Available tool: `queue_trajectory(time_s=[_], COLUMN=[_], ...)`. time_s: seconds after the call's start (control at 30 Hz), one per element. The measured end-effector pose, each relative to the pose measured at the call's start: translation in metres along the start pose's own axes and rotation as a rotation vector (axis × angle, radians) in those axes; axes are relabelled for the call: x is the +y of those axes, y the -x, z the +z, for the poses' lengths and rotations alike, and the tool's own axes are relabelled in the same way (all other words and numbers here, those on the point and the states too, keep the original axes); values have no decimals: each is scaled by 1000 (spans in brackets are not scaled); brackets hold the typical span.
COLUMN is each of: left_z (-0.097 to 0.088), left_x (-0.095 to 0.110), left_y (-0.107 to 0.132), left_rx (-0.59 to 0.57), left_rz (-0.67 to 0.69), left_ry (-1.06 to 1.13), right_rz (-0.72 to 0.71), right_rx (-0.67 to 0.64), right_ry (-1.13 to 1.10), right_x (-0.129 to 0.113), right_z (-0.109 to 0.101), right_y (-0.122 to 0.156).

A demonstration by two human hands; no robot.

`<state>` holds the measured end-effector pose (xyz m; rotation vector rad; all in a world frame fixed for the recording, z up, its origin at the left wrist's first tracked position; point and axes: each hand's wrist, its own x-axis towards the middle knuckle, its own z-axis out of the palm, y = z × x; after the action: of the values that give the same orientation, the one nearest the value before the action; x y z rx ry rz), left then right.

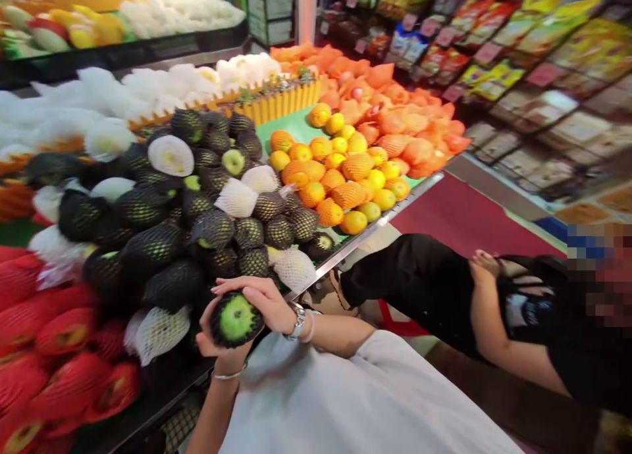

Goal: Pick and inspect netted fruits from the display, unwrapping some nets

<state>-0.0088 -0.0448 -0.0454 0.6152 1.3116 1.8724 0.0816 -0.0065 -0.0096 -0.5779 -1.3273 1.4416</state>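
Note:
My left hand (220, 349) cups a round green fruit (237, 319) from below and the side. The fruit sits in a black foam net, with its pale green end bare and facing up. My right hand (269, 302), with a silver watch on the wrist, curves over the fruit's top and far side. Both hands are closed round it at the display's edge, and some fingers are hidden. Beside them lie more black-netted fruits (172, 283) and a white-netted fruit (295, 270).
Red-wrapped fruits (64, 375) fill the left side. Oranges (340, 171) and orange-wrapped fruits (395, 122) lie farther right. A metal rim (380, 227) edges the display. A person in black (419, 289) is at the right. Shelves of packets (488, 33) stand behind.

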Motion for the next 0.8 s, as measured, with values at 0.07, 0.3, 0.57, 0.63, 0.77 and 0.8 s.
queue_trajectory(time_s=[0.07, 0.3, 0.57, 0.63, 0.77, 0.8], left_z=[0, -26, -15, -12, -3, -1], left_x=[-12, -33, -7, 7, 33, 37], left_y=[-11, -48, -53, -52, -40, -36], left_rx=[-26, -455, -940, -1056, -976, -912], left_rz=[185, 815, 589, 477, 476, 488], left_ry=[-49, -732, -781, -810, -881, -865], right_rz=[36, 87, 151, 251, 405, 418], right_rx=[82, 345, 644, 670, 643, 640], right_ry=[-108, -186, -508, -624, -761, -771], right_x=[4, 15, 25, 27, 28, 27], right_z=[-3, -10, -12, -14, -19, -19], right_y=[-1, 0, -6, -7, -7, -8])
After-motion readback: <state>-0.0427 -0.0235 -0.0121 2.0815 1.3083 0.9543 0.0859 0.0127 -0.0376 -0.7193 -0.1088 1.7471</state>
